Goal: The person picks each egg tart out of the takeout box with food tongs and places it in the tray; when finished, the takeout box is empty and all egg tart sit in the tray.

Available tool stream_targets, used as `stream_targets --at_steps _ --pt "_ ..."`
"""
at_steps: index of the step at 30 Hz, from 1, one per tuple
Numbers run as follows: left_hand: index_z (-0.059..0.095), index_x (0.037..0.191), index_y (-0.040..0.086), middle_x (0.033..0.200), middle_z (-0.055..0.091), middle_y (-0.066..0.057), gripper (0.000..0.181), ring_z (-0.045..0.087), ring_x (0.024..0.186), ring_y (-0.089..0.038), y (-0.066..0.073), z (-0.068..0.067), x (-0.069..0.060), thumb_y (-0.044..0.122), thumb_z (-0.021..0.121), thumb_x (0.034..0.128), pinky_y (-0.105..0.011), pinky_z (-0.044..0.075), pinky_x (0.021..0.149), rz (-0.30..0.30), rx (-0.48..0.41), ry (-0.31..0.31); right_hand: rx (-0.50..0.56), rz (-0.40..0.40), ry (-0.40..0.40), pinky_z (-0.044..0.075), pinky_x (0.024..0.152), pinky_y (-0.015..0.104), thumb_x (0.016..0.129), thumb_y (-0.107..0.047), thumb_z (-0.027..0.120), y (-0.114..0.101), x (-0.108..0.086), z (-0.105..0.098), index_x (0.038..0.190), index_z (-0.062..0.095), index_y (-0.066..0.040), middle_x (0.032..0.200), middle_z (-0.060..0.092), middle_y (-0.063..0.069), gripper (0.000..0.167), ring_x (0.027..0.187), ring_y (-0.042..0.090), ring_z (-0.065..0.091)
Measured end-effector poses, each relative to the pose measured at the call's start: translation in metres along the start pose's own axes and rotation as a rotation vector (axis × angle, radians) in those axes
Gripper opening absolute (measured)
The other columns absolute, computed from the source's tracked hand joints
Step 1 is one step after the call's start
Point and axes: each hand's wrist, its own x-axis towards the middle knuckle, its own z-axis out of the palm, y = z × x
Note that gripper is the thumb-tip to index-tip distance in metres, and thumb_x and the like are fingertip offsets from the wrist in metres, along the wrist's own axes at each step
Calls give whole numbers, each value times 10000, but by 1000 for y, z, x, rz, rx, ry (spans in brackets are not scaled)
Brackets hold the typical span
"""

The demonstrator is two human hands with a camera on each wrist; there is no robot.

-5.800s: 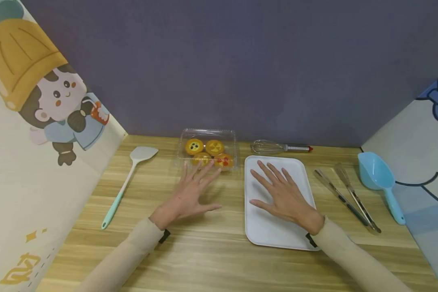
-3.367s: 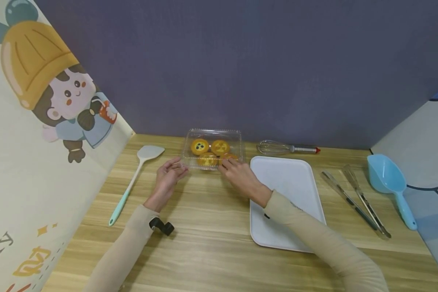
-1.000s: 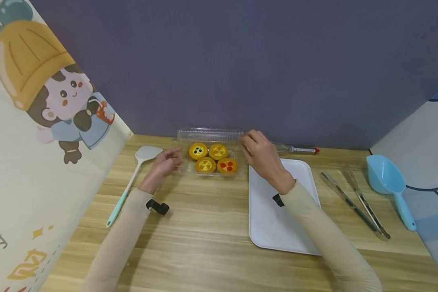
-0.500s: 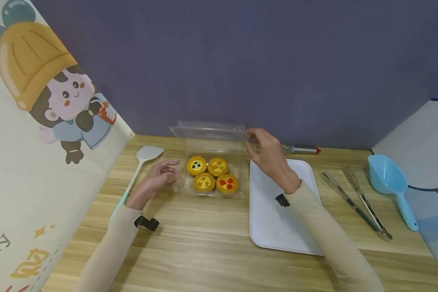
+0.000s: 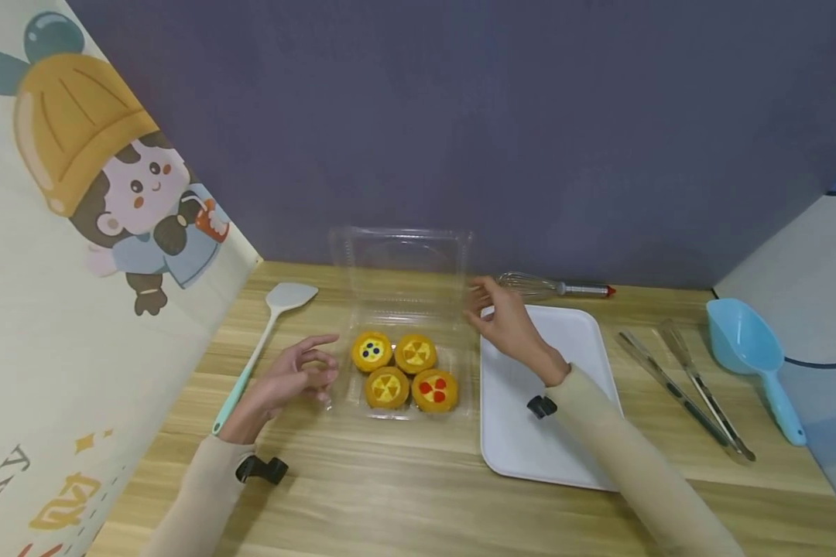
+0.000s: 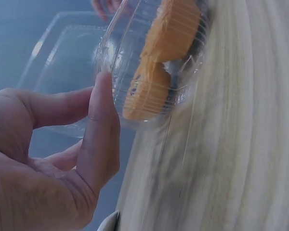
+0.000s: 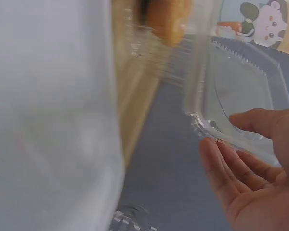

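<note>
Box, clear ridged plastic, round tarts inside; left fingers curved, hold unclear; right fingers parted, empty.

In the wrist views the left hand is cut off by the left and bottom edges, the right hand by the right and bottom — the clear box runs off the left one's top, the white tray is blurred and cropped in the right one. In the head view the right sleeve hides a corner of that tray
</note>
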Motion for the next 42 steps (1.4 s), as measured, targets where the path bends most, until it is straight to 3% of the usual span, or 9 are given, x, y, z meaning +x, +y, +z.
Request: stream_targets --at_steps 9,17,21,24,28,36,42 --pt "243 1658 97 1258 525 -199 775 651 768 -150 -5 -4 -6 18 642 998 -269 636 620 15 -27 -48 190 122 -73 665 870 400 908 -14 774 10 -8 13 1480 481 7 1186 682 234 643 1012 378 739" --pt "244 1658 95 1229 534 -177 768 644 749 -134 -5 -4 -6 19 637 1003 -253 632 617 17 -32 -65 301 274 -104 637 792 268 939 -49 753 16 -9 17 1534 420 5 1246 687 268 684 1096 388 705" --pt "244 1656 87 1212 536 -170 771 639 744 -128 -4 -3 -8 3 634 996 -245 627 608 14 -34 -66 380 335 -109 636 766 255 937 -41 748 14 -10 17 1542 402 28 1282 663 295 700 1023 259 731" --pt "246 1654 83 1197 544 -160 769 638 738 -122 -3 -3 -8 3 635 996 -246 626 601 15 -35 -66 455 385 -118 659 809 319 941 -36 736 14 -11 18 1559 387 25 1316 644 311 712 938 127 724" --pt "251 1653 82 1192 549 -154 763 631 730 -114 -3 -3 -9 13 638 999 -245 626 598 19 -36 -69 528 452 -131 659 873 409 945 -52 735 17 -11 18 1583 376 -9 1317 658 279 734 906 97 719" --pt "261 1652 98 1187 546 -136 754 627 730 -106 -7 -3 -8 14 635 1002 -247 628 605 12 -44 -72 591 504 -138 662 864 367 948 -76 743 22 -15 18 1585 371 5 1057 771 7 743 906 131 746" --pt "255 1651 87 1183 542 -121 753 627 740 -102 -8 -3 -9 19 634 1004 -245 629 602 20 -37 -70 618 471 -109 664 896 422 936 -33 739 19 -21 9 1558 400 25 1141 767 122 711 868 83 753"
